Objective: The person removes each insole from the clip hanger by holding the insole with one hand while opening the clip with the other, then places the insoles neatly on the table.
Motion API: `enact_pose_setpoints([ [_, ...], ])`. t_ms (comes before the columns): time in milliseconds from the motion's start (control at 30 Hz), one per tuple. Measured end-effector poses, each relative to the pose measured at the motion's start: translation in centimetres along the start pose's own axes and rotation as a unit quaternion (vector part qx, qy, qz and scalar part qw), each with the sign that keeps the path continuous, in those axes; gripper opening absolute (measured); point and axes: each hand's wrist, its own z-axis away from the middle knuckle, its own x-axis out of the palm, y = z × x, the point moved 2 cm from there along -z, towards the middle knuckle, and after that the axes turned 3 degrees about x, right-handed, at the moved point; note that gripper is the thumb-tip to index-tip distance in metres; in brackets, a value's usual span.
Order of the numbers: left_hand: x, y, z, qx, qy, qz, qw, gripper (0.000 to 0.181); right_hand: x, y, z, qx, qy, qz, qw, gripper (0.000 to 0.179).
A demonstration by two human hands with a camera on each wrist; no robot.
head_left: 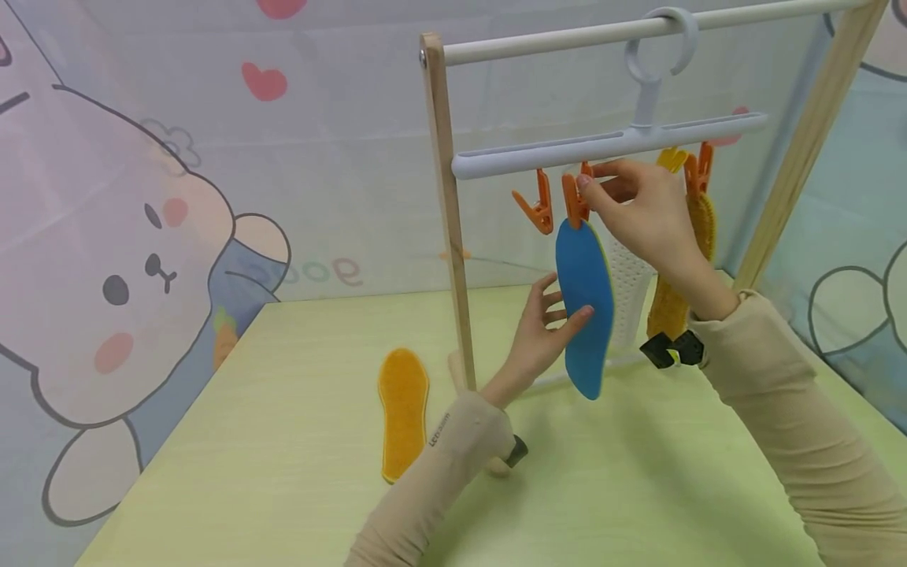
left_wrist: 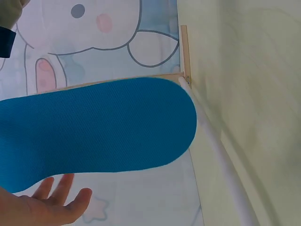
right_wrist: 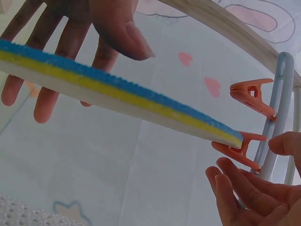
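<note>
From where I stand, the person's left hand point(head_left: 542, 335) is loosely open about a long, layered insole with a ribbed blue face point(head_left: 584, 291), its fingers spread and its thumb on the blue side. The right hand point(head_left: 648, 209) is at the insole's top end, thumb and fingers apart around an orange plastic clip point(head_left: 572, 201); I can't tell how firmly it touches. That clip bites the tip, so the blue insole hangs from the pale grey plastic hanger point(head_left: 538, 157).

To the left, a second orange clip point(head_left: 540, 205) dangles with nothing in it. On the other side, the right hand and forearm get in the way, partly hiding a white perforated insole point(head_left: 628, 291) and a fuzzy mustard-yellow piece point(head_left: 666, 311) under another orange clip point(head_left: 699, 169), with a yellow clip point(head_left: 671, 160) close by.

The hanger hooks over a white rod point(head_left: 567, 41) between wooden posts. The left forearm crosses in front of the foot of the nearer-left post point(head_left: 446, 197). Beside it, a fuzzy orange insole point(head_left: 404, 409) lies flat on the pale yellow-green worktop point(head_left: 298, 394), its lower end meeting the sleeve. Behind everything hangs a cartoon-printed cloth point(head_left: 340, 197).
</note>
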Motion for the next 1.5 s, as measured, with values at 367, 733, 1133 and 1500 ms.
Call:
enact_pose_setpoints([
  [367, -0.2, -0.4, 0.2, 0.023, -0.009, -0.005, 0.9997, 0.05, 0.1, -0.8, 0.1, -0.025, 0.032, 0.009, 0.9991, 0.038],
  [733, -0.4, -0.6, 1.2, 0.02, -0.016, 0.021, 0.9994, 0.037, 0.2, -1.1, 0.0, -0.061, 0.053, 0.018, 0.9965, 0.034],
  [1133, -0.4, -0.3, 2.2, -0.026, -0.033, 0.057, 0.9975, 0.031, -0.1, -1.3, 0.2, -0.07, 0.072, 0.039, 0.9942, 0.032],
  [1500, -0.3, -1.4, 2.8, -0.036, -0.029, 0.05, 0.9977, 0.025, 0.0, -1.6, 0.3, -0.052, 0.064, 0.023, 0.9963, 0.036],
])
